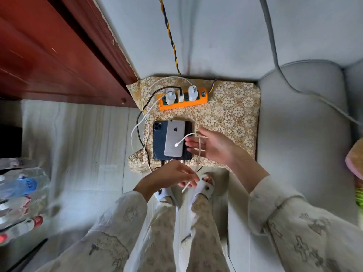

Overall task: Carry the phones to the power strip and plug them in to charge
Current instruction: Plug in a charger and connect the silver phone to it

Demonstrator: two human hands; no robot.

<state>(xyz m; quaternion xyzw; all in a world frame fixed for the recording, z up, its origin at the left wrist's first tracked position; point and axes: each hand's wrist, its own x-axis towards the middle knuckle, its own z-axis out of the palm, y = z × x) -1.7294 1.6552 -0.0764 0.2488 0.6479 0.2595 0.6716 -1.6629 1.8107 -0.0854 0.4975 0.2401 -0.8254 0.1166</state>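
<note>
Pinching a white cable [198, 154] low down with the left hand [172, 176]; draped over the right hand [213, 147], fingers spread loose, freeing the connector tip [176, 144] for plugging. Stacked at the patterned mat's [231, 114] near-left corner: the phones [172, 139]. Toward the far edge, the orange power strip [182, 98], chargers seated.

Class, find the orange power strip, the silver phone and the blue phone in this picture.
orange power strip [204, 101]: head view, bare right end of casing.
silver phone [173, 134]: head view, middle of its back.
blue phone [158, 142]: head view, exposed left back.
</note>
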